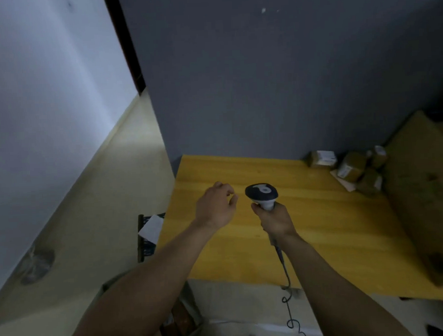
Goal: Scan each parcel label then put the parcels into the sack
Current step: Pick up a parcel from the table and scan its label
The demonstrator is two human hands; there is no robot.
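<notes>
Right hand (274, 220): fingers wrapped round handle of barcode scanner (261, 192), held above yellow table (319, 227), cable (286, 274) trailing down | Left hand (214, 206): empty, fingers loosely curled, just left of scanner | Parcels (350, 168): clustered at table's far right, against grey wall (262, 77).

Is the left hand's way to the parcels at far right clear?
Probably, awkwardly: the left hand is empty and the table toward the parcels is bare, but the right hand gripping the scanner sits across its path.
</notes>
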